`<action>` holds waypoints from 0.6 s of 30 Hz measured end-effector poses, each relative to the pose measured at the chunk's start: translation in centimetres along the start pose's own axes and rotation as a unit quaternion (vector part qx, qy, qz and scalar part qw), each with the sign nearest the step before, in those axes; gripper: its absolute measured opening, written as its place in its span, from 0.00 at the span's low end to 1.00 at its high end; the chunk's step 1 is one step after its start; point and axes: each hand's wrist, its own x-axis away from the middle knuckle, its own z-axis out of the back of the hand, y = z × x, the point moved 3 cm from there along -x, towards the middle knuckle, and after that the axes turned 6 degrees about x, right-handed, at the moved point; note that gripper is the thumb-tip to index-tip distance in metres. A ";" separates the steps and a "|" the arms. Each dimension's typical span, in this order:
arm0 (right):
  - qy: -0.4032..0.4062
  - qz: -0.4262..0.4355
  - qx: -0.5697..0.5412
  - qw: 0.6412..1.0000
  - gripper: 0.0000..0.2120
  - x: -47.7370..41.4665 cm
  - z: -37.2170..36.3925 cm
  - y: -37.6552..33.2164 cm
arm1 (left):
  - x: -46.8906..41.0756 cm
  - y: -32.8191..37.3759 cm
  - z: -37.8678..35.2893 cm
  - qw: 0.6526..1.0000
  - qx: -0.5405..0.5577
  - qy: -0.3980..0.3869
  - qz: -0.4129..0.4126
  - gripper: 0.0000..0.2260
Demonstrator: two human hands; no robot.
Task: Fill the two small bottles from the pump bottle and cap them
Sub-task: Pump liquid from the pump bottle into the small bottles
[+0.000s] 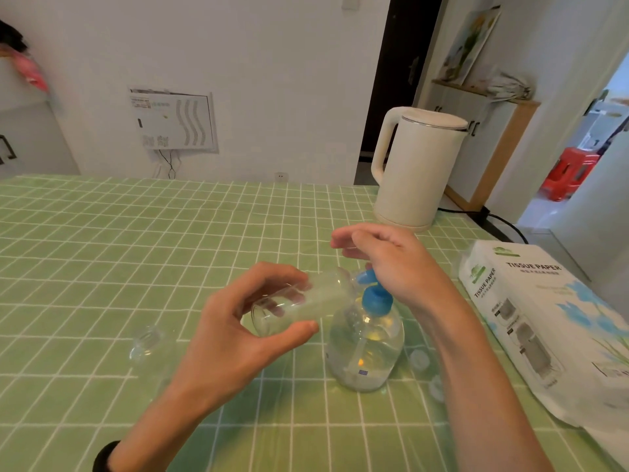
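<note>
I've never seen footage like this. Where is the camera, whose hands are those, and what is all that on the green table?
There is no machine here. A person wears one wide camera on the head, which looks down at their own two hands. The left hand holds a small clear plastic bottle tipped sideways, its neck toward the spout of a clear pump bottle with a blue pump head. The right hand rests over that pump head, fingers relaxed. On the green checked tablecloth a second small clear bottle sits to the left. A white electric kettle is behind, and a white tissue paper pack lies to the right.
</note>
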 end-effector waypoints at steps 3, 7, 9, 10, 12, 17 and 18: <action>-0.023 -0.017 -0.003 1.000 0.19 -0.2 0.0 0.4 | 0.1 0.0 -0.1 1.000 -0.007 0.006 -0.007 0.19; -0.038 -0.008 -0.009 0.999 0.21 -0.3 -0.2 0.6 | 0.2 -0.3 -0.1 1.000 -0.009 0.013 -0.012 0.19; -0.039 0.000 -0.020 0.999 0.22 -0.3 -0.3 0.5 | 0.2 -0.3 -0.1 1.000 -0.007 0.015 -0.012 0.19; -0.038 0.001 -0.025 0.999 0.22 -0.3 -0.2 0.6 | 0.2 -0.4 -0.1 1.000 -0.005 0.015 -0.012 0.19; -0.047 -0.003 -0.028 0.998 0.23 -0.3 -0.3 0.7 | 0.3 -0.5 -0.1 1.000 0.002 0.015 -0.010 0.19; -0.065 -0.034 -0.023 0.997 0.20 0.3 -0.7 1.0 | 0.7 -0.9 -0.3 1.000 0.005 0.016 0.003 0.19; -0.062 -0.035 -0.023 0.997 0.19 0.4 -0.7 1.0 | 0.8 -0.8 -0.3 1.000 0.007 0.017 0.003 0.19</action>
